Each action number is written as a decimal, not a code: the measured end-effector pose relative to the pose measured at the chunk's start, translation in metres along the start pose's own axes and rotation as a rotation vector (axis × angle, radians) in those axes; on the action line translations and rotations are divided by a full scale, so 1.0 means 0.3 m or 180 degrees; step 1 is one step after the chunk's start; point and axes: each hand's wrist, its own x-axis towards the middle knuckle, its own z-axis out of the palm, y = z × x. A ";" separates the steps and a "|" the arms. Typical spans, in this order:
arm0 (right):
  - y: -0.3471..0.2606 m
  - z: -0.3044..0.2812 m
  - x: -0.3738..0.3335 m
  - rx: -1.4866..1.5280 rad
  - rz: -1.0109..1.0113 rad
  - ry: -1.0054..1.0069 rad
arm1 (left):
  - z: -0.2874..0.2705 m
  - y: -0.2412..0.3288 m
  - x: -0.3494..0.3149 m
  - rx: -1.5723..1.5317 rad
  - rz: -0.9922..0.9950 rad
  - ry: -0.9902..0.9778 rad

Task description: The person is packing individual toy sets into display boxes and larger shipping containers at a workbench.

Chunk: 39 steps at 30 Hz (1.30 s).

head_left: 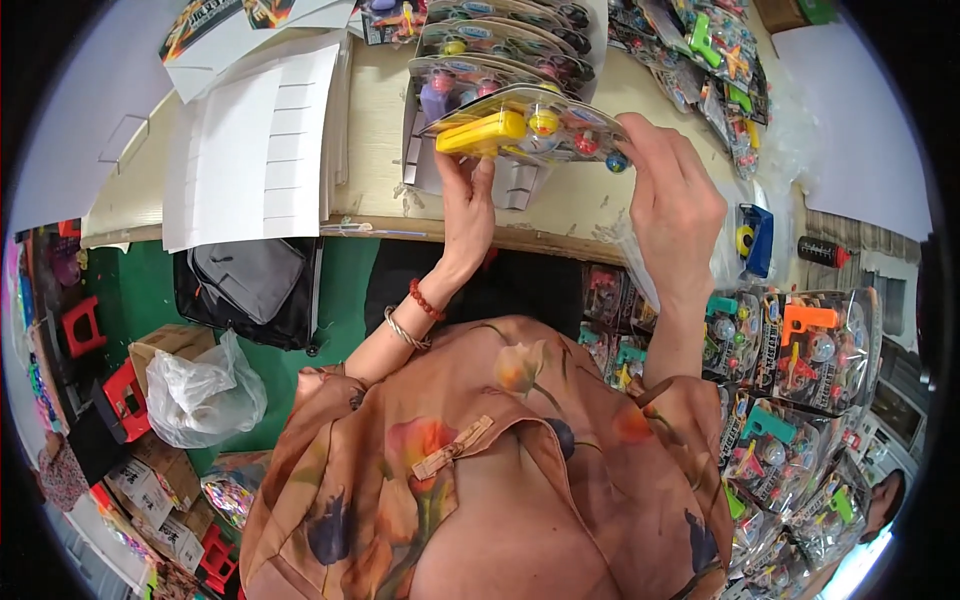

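1. Toy pack, above the table: held tilted over the near end of the display box.
2. White card sheets: stacked left of the display box, well apart from the held pack.
3. Standing packs: ranked closely inside the display box; could snag the held pack's edge if knocked crookedly together.
4. Right hand: gripping the pack's right end, right of the display box. Left hand: pinching beneath the left part, fingertips partly hidden. Could bend the card through uneven pulling.
5. Yellow toy, small balls: behind clear plastic, above the display box's front; could dent that plastic under too tight a squeeze.
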 end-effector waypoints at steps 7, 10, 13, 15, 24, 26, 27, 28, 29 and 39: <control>-0.007 0.005 0.023 -0.0134 -0.0260 0.0036 | -0.009 -0.007 0.022 0.0039 -0.0231 -0.0095; -0.013 0.005 0.029 -0.0112 -0.0342 0.0007 | -0.014 -0.037 0.016 0.0005 -0.0257 -0.0075; -0.027 0.026 0.030 -0.0120 -0.0454 -0.0103 | -0.037 -0.070 0.016 -0.0120 -0.0135 -0.0036; -0.017 0.046 0.030 -0.0095 -0.0262 -0.0271 | -0.056 -0.054 0.028 0.0043 -0.0461 -0.0111; -0.048 0.075 0.020 -0.0188 0.0198 -0.0567 | -0.038 0.031 0.039 -0.1335 -0.1239 0.0432; -0.072 0.071 0.033 -0.0354 0.0095 -0.0571 | -0.025 0.016 0.031 -0.1101 -0.1085 0.0433; -0.092 0.068 0.039 -0.0395 0.0034 -0.0709 | -0.020 0.006 0.027 -0.0866 -0.0937 0.0426; -0.109 0.069 0.046 -0.0439 -0.0027 -0.0845 | -0.016 -0.002 0.022 -0.0540 -0.0846 0.0475; -0.117 0.073 0.046 -0.0447 -0.0125 -0.0854 | -0.006 -0.002 0.009 -0.0404 -0.0770 0.0526; -0.193 0.171 0.116 -0.0721 -0.0415 -0.0821 | 0.039 0.170 -0.141 -0.0793 -0.0981 -0.0247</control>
